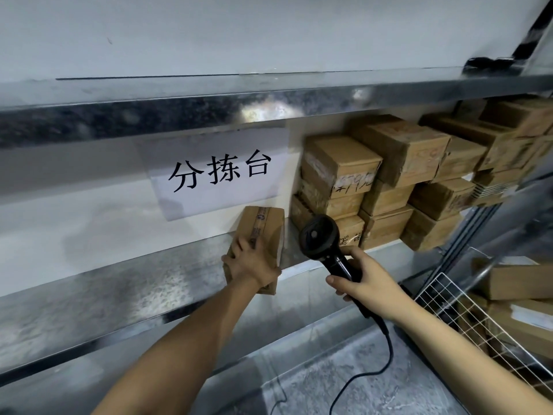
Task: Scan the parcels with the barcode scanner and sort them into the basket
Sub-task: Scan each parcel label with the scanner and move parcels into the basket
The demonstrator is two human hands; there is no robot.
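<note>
Two hands are in use. Left hand (253, 262) lies palm-down, fingers wrapped over a taped cardboard parcel (263, 232) on the metal shelf (119, 283) below the paper sign (220, 172). Right hand (363, 283) is closed around the black barcode scanner (321, 238) handle. Stacked parcels (389, 181) follow; the wire basket (449, 301) sits far right.

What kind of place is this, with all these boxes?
Probably a parcel sorting room. Brown boxes are stacked on a metal shelf, the right hand holds a barcode scanner, and a wire basket already has parcels in it.
</note>
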